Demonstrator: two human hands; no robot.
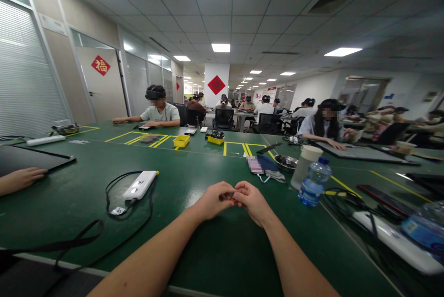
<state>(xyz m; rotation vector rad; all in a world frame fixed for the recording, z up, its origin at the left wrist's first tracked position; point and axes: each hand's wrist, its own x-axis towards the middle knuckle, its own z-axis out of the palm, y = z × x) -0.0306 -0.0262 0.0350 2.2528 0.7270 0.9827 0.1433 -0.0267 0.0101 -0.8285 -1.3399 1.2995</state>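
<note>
My left hand [215,201] and my right hand [253,202] meet over the green table [183,176], fingertips close together. Between the fingers shows a small orange-red object [233,201], mostly covered, so its kind cannot be made out. Both hands have curled fingers closed on it. Left of them lies a white power bank [140,185] with a black cable looped round it. To the right stand a clear water bottle [315,181] with a blue cap and a pale tumbler [305,165].
Beyond my hands lie a grey cloth [276,176] and a metal bowl [286,163]. Farther back are a yellow tray [181,141] and yellow tape lines. Another person's hand [24,180] rests at the left by a dark flat panel [33,158]. Several people sit around.
</note>
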